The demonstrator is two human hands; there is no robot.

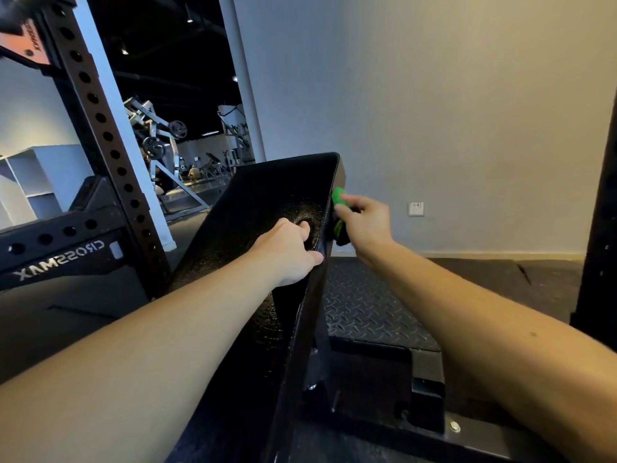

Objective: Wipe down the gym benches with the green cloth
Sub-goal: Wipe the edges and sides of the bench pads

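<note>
- In the head view, we see the bench pad [267,195], black and inclined, rising away from us toward the wall, with a black rack upright [90,105] on its left
- The left hand [287,252] lies on the top face of the pad near its right border. Its fingers [304,226] are bent down onto the surface and the thumb hooks over the edge, so it holds the pad and has nothing else in it
- The right hand [365,218] is beside the pad, on its right side face. Its fingers [349,198] are closed around the green cloth [338,195], which is bunched and touches the side face near the upper end
- Below the right arm is a checker-plate platform [364,309], and a wall socket [416,209] is behind the hand
- We judge that the step in hand is wiping the side edge of this bench, with the left hand steadying it
- For the next move, we think the cloth must stay pressed flat to the side face and travel along it. The left thumb sits on the same edge lower down, so it should lift or shift before the cloth arrives
- How much of the top face is already wiped we cannot tell
</note>
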